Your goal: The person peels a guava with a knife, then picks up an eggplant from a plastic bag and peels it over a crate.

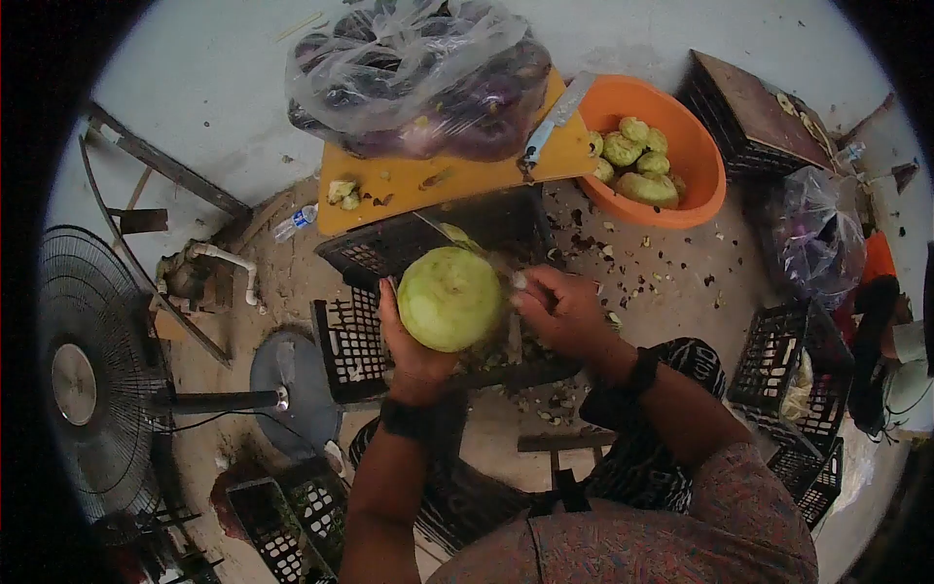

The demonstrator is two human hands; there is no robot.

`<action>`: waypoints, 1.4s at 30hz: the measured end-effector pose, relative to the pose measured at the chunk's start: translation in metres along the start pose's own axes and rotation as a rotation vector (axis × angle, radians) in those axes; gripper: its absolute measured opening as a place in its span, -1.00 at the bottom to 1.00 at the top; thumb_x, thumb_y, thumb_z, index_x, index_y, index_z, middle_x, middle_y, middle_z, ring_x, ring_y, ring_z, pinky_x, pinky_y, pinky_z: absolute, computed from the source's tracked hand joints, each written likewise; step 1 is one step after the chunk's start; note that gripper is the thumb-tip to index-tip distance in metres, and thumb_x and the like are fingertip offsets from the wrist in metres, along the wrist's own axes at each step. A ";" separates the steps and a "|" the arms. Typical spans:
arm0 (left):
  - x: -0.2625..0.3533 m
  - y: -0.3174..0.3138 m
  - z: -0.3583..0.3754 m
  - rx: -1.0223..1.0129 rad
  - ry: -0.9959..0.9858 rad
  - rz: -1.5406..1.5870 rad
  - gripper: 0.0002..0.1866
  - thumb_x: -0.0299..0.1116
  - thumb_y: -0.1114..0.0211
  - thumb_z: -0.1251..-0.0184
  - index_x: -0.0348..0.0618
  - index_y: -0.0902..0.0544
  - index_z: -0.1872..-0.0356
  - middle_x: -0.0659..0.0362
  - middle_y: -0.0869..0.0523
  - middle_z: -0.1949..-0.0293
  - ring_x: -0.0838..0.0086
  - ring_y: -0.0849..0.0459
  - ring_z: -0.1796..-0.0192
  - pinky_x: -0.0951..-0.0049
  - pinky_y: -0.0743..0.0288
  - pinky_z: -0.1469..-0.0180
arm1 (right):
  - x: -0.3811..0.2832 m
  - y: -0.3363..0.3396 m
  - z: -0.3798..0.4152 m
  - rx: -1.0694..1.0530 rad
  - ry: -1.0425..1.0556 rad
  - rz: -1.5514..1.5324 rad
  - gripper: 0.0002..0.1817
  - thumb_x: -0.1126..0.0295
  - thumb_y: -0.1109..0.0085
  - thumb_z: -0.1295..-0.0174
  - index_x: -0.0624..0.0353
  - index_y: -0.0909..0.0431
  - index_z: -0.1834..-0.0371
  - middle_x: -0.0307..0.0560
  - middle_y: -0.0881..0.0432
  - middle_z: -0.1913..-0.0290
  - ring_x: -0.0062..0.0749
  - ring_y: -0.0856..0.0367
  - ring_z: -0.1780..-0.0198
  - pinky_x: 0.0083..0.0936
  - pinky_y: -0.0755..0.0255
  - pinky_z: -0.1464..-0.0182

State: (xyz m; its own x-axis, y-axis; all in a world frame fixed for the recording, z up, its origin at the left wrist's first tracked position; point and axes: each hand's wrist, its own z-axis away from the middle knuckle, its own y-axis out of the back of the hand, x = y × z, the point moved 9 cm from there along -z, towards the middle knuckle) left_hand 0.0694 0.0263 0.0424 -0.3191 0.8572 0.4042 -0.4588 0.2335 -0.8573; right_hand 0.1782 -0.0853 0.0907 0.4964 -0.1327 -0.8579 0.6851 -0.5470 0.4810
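My left hand [416, 350] is wrapped round the left side and underside of a large, round, pale green peeled eggplant [449, 300], held above a black plastic crate [350, 341]. At the eggplant's right side, my right hand [564, 310] is closed, with fingers curled and thumb toward the eggplant. Blur hides what this hand grips. A light strip [457, 236] shows just beyond the eggplant's top edge. Peelings lie inside the crate below.
An orange board [365, 200] bears a clear bag of purple eggplants [438, 107] and a knife [556, 122]. Peeled eggplants fill part of an orange basin [705, 180]. A fan [83, 384] stands left; black crates [778, 355] and another bag [817, 234] sit right. Scraps litter the floor.
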 end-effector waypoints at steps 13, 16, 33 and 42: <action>0.004 0.014 -0.006 -0.005 -0.031 0.016 -0.21 0.33 0.28 -0.26 -0.17 -0.37 -0.20 -0.01 -0.45 -0.17 0.09 -0.43 -0.19 0.05 -0.24 -0.26 | -0.033 -0.008 0.010 -0.058 0.384 0.188 -0.79 0.33 -0.23 -0.04 0.17 -0.53 0.29 -0.10 -0.53 0.56 -0.28 -0.51 0.60 -0.42 -0.38 0.53; 0.003 0.012 -0.006 0.022 -0.017 0.027 -0.21 0.34 0.27 -0.23 -0.09 -0.36 -0.22 0.02 -0.42 -0.21 0.10 -0.39 -0.22 0.04 -0.20 -0.27 | -0.038 -0.011 0.016 -0.068 0.461 0.213 -0.82 0.26 -0.22 -0.05 0.08 -0.52 0.36 -0.11 -0.53 0.55 -0.18 -0.53 0.56 -0.33 -0.40 0.52; 0.006 0.006 -0.003 -0.053 -0.069 -0.028 -0.25 0.26 0.26 -0.28 -0.19 -0.37 -0.20 0.00 -0.47 -0.15 0.10 -0.44 -0.17 0.06 -0.25 -0.24 | -0.026 0.005 0.007 0.065 0.377 0.337 -0.86 0.31 -0.22 -0.03 0.08 -0.55 0.38 -0.08 -0.53 0.55 -0.14 -0.53 0.55 -0.32 -0.41 0.50; 0.005 0.019 -0.006 0.042 -0.050 0.036 -0.27 0.27 0.24 -0.25 -0.08 -0.37 -0.21 0.03 -0.45 -0.17 0.09 -0.44 -0.16 0.02 -0.33 -0.17 | -0.041 -0.013 0.020 -0.014 0.476 0.228 -0.85 0.31 -0.19 -0.04 0.11 -0.53 0.37 -0.11 -0.50 0.57 -0.10 -0.52 0.54 -0.32 -0.40 0.48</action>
State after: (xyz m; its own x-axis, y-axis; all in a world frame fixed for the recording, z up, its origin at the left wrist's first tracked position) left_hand 0.0639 0.0379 0.0262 -0.3769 0.8403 0.3897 -0.4801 0.1826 -0.8580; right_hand 0.1386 -0.0896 0.1157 0.8189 0.1449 -0.5553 0.5366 -0.5366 0.6513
